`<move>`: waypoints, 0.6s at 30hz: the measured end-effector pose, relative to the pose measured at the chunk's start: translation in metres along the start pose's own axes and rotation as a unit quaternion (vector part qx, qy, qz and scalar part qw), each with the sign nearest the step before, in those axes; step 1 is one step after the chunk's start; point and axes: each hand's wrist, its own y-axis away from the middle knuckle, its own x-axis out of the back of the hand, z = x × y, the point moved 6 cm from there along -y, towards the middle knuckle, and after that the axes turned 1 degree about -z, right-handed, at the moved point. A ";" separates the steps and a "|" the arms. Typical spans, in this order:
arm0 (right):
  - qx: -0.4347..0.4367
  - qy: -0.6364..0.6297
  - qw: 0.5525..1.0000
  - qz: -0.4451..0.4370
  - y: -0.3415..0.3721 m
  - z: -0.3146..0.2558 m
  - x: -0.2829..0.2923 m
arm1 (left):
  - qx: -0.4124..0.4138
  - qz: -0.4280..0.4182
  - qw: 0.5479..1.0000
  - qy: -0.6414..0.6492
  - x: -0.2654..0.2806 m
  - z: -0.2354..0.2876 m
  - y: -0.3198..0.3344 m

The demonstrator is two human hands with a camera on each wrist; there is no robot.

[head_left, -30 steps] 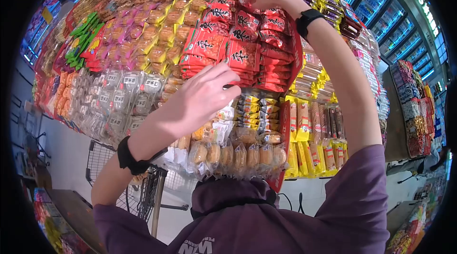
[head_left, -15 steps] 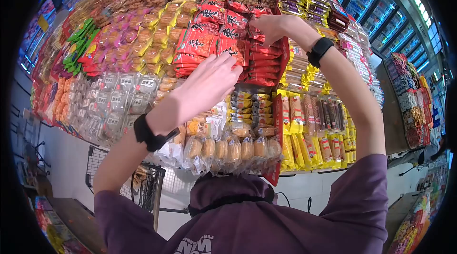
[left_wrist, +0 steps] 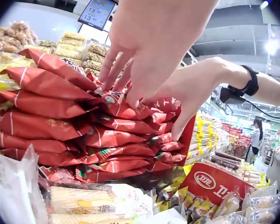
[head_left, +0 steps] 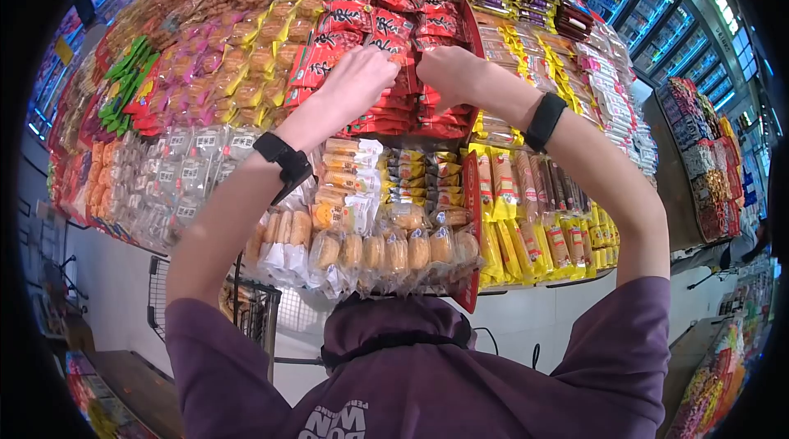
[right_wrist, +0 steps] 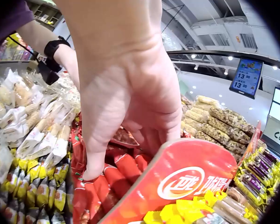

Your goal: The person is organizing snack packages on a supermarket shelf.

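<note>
Red snack packets (head_left: 329, 57) with black lettering lie stacked in columns in the middle of the display. My left hand (head_left: 366, 81) is over the middle column, fingers bent down. In the left wrist view its fingers and thumb pinch the top red packet (left_wrist: 119, 109). My right hand (head_left: 450, 76) is beside it, over the right column, near the red divider. In the right wrist view its thumb (right_wrist: 94, 165) points straight down against the red packets (right_wrist: 119, 179), while its other fingers reach to their far side, fingertips partly hidden.
A red divider board (right_wrist: 196, 170) borders the red packets; yellow-wrapped sticks (head_left: 526, 242) lie beyond it. Wrapped round cakes (head_left: 394, 251) line the front edge. Clear-wrapped snacks (head_left: 189, 172) fill the left. A wire cart (head_left: 259, 307) stands below; a person (left_wrist: 255, 140) is in the distance.
My right hand has come down and toward me from the far end of the right column. The left hand has moved forward from the near edge onto the red packets, its fingers now bent.
</note>
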 end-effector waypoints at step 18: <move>-0.193 0.238 0.951 0.047 0.015 -0.039 -0.035 | -0.030 -0.090 0.981 -0.171 -0.028 0.005 0.013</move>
